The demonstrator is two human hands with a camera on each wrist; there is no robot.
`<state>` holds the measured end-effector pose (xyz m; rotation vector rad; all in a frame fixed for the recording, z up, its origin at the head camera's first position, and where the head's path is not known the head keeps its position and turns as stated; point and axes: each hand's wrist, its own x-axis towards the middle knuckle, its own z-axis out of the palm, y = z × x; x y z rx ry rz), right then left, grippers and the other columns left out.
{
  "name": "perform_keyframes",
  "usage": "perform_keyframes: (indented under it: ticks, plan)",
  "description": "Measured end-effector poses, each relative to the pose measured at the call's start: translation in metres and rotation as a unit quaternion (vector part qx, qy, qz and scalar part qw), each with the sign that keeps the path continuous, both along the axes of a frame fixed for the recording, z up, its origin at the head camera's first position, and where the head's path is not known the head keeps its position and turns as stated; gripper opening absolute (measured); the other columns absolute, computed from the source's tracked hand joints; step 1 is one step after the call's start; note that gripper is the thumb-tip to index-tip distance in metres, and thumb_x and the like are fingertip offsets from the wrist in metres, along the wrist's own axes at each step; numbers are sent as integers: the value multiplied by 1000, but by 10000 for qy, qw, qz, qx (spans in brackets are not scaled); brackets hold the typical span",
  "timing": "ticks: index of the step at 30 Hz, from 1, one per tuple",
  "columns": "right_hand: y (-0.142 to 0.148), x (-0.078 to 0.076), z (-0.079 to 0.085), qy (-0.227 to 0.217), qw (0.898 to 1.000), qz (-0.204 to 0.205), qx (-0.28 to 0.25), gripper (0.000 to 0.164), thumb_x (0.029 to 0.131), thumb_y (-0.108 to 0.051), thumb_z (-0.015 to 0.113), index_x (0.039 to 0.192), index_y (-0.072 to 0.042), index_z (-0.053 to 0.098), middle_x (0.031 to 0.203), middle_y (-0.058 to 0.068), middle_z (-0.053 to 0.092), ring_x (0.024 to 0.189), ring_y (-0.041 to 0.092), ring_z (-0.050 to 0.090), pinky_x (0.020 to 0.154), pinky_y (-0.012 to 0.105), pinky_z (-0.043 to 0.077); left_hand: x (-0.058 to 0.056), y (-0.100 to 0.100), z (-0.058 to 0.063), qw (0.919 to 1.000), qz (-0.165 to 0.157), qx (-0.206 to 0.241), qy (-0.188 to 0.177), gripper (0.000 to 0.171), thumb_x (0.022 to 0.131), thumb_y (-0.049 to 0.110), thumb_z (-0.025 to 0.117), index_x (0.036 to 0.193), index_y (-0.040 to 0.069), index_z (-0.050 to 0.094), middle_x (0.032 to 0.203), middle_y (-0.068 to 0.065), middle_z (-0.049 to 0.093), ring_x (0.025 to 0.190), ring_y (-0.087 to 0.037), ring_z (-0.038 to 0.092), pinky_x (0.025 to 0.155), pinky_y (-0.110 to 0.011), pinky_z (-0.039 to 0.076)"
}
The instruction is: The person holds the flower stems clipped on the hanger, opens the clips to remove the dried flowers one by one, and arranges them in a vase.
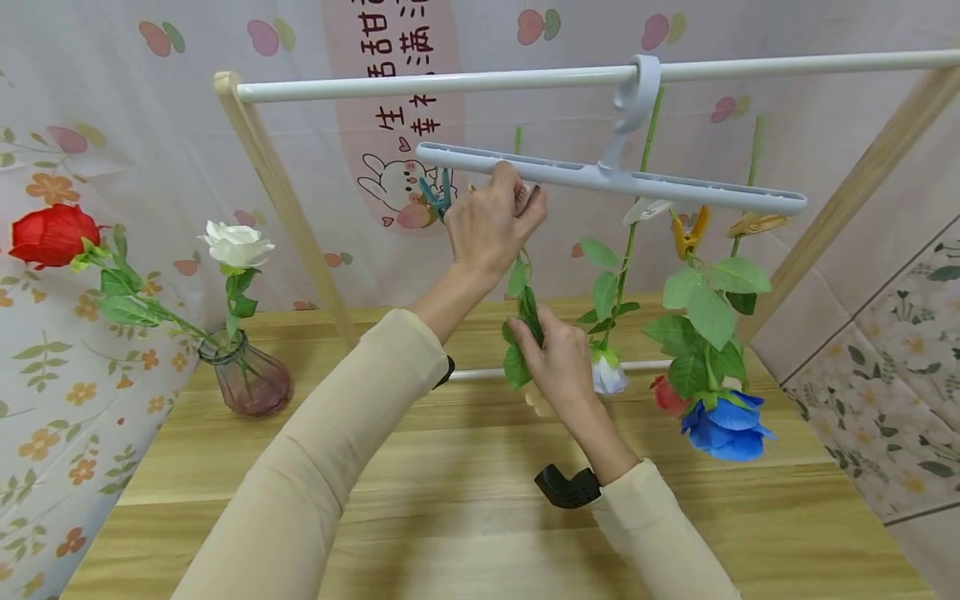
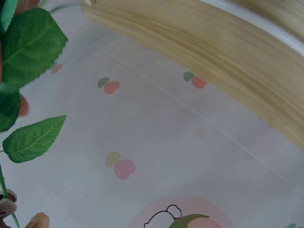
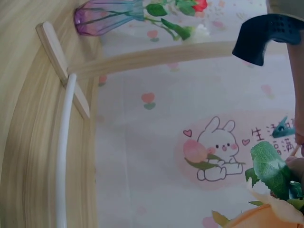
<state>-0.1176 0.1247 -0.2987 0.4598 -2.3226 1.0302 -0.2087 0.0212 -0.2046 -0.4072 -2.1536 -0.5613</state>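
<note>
My left hand (image 1: 483, 225) is just under the pale blue hanger (image 1: 525, 169), its fingers pinching a clip (image 1: 527, 197) by the top of an upside-down flower's stem. That clip also shows beside the stem at the edge of the left wrist view. Lower down, my right hand (image 1: 561, 358) grips the same flower's leafy stem, with leaves (image 1: 516, 367) showing past the thumb. The flower's peach-orange bloom (image 3: 266, 216) hangs below the right hand, mostly hidden in the head view. A teal clip (image 1: 438, 196) hangs left of my left hand.
The hanger hooks on a white rail (image 1: 450, 83) with wooden posts. Right of my hands, a white flower (image 1: 607, 375), a blue rose (image 1: 727, 427) and a red flower (image 1: 667, 396) hang upside down from clips. A vase (image 1: 255, 383) with red and white roses stands left on the wooden table (image 1: 450, 500).
</note>
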Motion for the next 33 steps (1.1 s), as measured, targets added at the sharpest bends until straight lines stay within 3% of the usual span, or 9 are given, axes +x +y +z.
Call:
perform_keyframes:
  ticks: [8, 13, 18, 26, 33]
  plan:
    - [3, 1, 3, -275, 9996, -107, 33, 16, 91, -17, 63, 89, -1, 62, 61, 10, 64, 44, 15, 57, 40, 24, 42, 4, -1, 6, 9997, 51, -12, -223, 21, 88, 31, 58, 81, 12, 54, 59, 4, 51, 50, -11, 40, 44, -25, 30]
    - [1, 4, 3, 185, 9990, -231, 332, 16, 90, -17, 64, 84, -3, 58, 53, 5, 55, 40, 11, 47, 38, 24, 36, 4, 2, 9, 9986, 192, -218, -434, 29, 86, 40, 62, 85, 12, 55, 61, 4, 55, 50, -12, 42, 44, -25, 31]
    - [-1, 5, 5, 490, 9965, -301, 606, 21, 90, -17, 64, 78, -4, 54, 49, 3, 46, 37, 9, 37, 37, 23, 30, 2, 1, 11, 9988, 233, -364, -244, 24, 88, 33, 57, 80, 11, 54, 56, 5, 48, 47, -11, 38, 42, -24, 29]
    - [6, -1, 11, -135, 9949, -432, 897, 25, 91, -17, 62, 71, -6, 53, 46, 2, 45, 35, 10, 34, 35, 23, 26, 2, 1, 10, 9978, 126, -649, -35, 20, 90, 24, 52, 80, 8, 53, 57, 4, 40, 44, -9, 30, 40, -22, 24]
    - [11, -4, 20, -778, 9940, -234, 734, 26, 93, -15, 59, 69, -5, 55, 49, 4, 51, 37, 11, 41, 37, 24, 30, 2, 3, 11, 9962, 107, -825, -275, 17, 90, 20, 50, 79, 7, 53, 60, 2, 37, 45, -10, 31, 40, -23, 25]
